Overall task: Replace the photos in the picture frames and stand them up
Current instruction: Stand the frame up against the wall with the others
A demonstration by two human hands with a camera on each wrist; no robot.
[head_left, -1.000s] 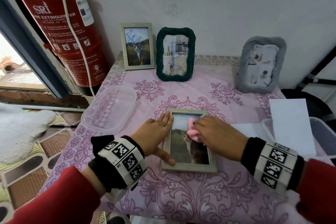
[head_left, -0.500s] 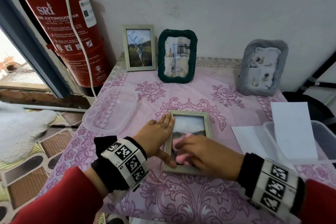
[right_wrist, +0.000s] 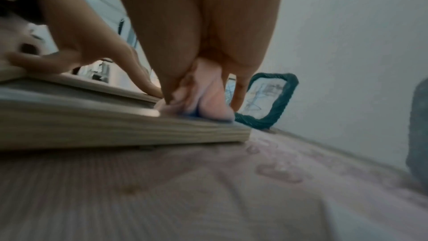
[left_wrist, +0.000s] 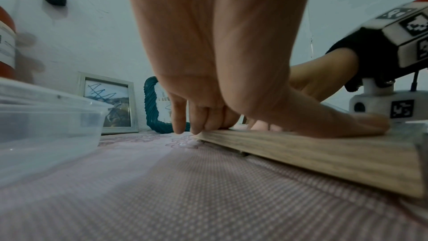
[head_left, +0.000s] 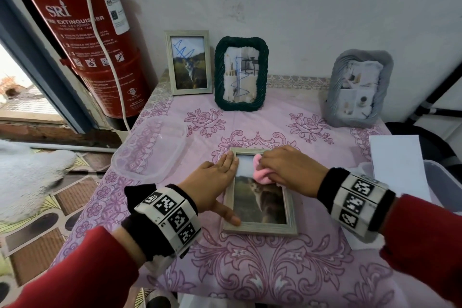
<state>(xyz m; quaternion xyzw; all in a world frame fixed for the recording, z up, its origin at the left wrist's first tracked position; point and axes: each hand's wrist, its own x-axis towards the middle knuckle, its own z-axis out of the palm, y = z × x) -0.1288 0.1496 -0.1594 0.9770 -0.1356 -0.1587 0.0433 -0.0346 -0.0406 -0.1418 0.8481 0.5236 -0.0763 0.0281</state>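
Wooden frame (head_left: 260,191) flat, face up, mid-table. Left hand (head_left: 212,180) spread flat, pressing its left rail. Right hand (head_left: 287,170) bunched on pink cloth (head_left: 260,172) over glass. Likely light, rigid, breakable; best gripped by side rails

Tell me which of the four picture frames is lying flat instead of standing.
The pale wooden frame under both hands, at the table's middle. The matching wooden frame, green rope frame and grey frame all stand by the wall.
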